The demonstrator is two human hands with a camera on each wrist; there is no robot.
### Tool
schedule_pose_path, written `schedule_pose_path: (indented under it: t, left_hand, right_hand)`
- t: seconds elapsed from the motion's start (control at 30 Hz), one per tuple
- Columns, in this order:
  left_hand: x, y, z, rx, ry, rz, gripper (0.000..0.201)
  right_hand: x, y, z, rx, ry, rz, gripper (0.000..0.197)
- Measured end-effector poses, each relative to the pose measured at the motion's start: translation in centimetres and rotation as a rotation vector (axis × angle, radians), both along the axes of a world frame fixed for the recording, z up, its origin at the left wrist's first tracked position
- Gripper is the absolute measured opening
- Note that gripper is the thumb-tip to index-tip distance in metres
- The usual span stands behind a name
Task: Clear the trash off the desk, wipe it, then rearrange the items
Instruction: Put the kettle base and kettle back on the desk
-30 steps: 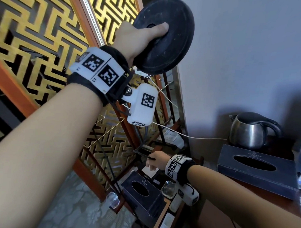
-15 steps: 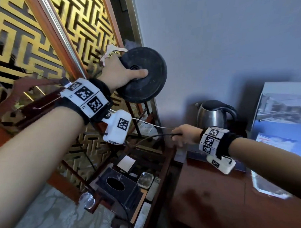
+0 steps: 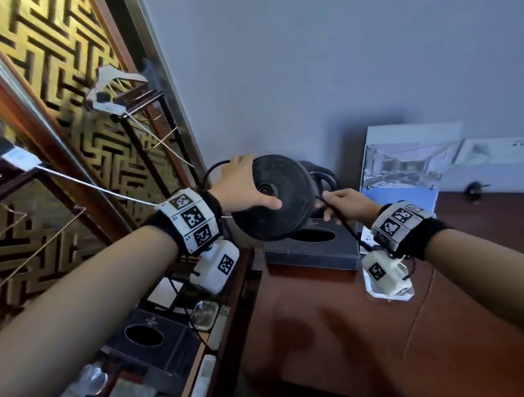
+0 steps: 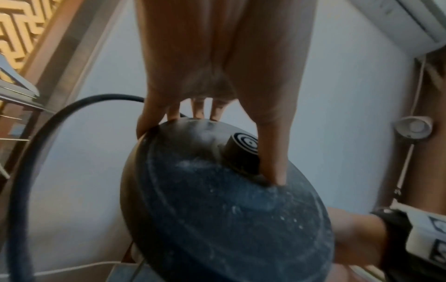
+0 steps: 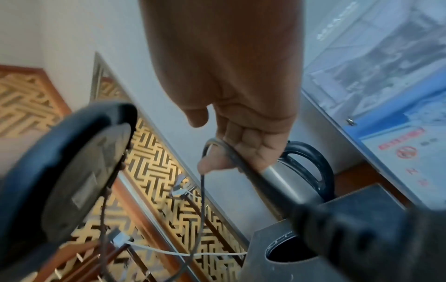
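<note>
My left hand (image 3: 250, 188) grips a dusty black round kettle base (image 3: 284, 203) by its rim, thumb on the top face next to the centre connector (image 4: 243, 150). It hangs tilted above the dark tissue box (image 3: 313, 251) on the brown desk (image 3: 333, 329). My right hand (image 3: 341, 206) pinches the base's black power cord (image 3: 346, 226), which loops round behind the left hand (image 4: 48, 118). In the right wrist view the cord (image 5: 251, 171) runs down to a blurred plug. The steel kettle (image 5: 289, 177) stands behind the base, mostly hidden in the head view.
An acrylic picture stand (image 3: 402, 169) leans on the wall at the right. A glass dish (image 3: 389, 293) lies on the desk under my right wrist. Left of the desk a metal shelf holds another tissue box (image 3: 152, 335) and a glass dish (image 3: 204, 314). A white cable (image 3: 106, 189) crosses the gold lattice screen (image 3: 43, 87).
My left hand has brought the kettle base down from high by the screen to just above the tissue box. My right hand rose from the lower shelf, drawing the cord over the desk.
</note>
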State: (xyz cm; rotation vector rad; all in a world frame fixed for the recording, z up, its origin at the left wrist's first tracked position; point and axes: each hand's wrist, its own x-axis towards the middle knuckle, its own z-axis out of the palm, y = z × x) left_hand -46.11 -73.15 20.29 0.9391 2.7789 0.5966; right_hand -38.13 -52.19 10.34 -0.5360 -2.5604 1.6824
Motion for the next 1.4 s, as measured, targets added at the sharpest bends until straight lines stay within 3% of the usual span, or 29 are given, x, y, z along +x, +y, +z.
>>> schedule_pose_path:
  t: [0.13, 0.33, 0.53, 0.7, 0.83, 1.0, 1.2, 1.4]
  left_hand:
    - [0.9, 2.4, -2.4, -0.105, -0.043, -0.132, 0.110]
    - [2.4, 5.2, -6.3, -0.226, -0.111, -0.150, 0.112]
    - [2.2, 6.0, -11.1, -0.238, -0.290, 0.096, 0.109]
    - [2.0, 5.0, -15.2, -0.298, -0.478, 0.287, 0.119]
    - [2.9, 3.7, -17.4, -0.322, -0.571, 0.369, 0.123]
    - [2.3, 3.3, -17.4, -0.159, -0.598, 0.430, 0.118]
    - [-0.9, 5.4, -14.3, 0.111, -0.494, 0.477, 0.119]
    - [-4.9, 8.3, -13.1, -0.045, -0.423, 0.397, 0.118]
  right_hand:
    - [2.6, 0.8, -0.2, -0.310, -0.093, -0.041, 0.043]
    - [5.1, 2.2, -2.9, -0.306, -0.139, 0.027, 0.037]
    - [5.7, 2.9, -6.5, -0.202, -0.232, 0.052, 0.017]
    - [6.1, 2.5, -9.4, -0.032, -0.371, 0.164, 0.021]
    - [5.9, 2.1, -11.0, -0.029, -0.421, 0.182, 0.024]
    - [4.6, 2.1, -10.6, 0.065, -0.299, 0.178, 0.023]
    - [2.1, 3.6, -9.1, -0.029, -0.079, -0.100, 0.029]
    - [-0.1, 4.9, -10.0, 0.066, -0.125, -0.248, 0.038]
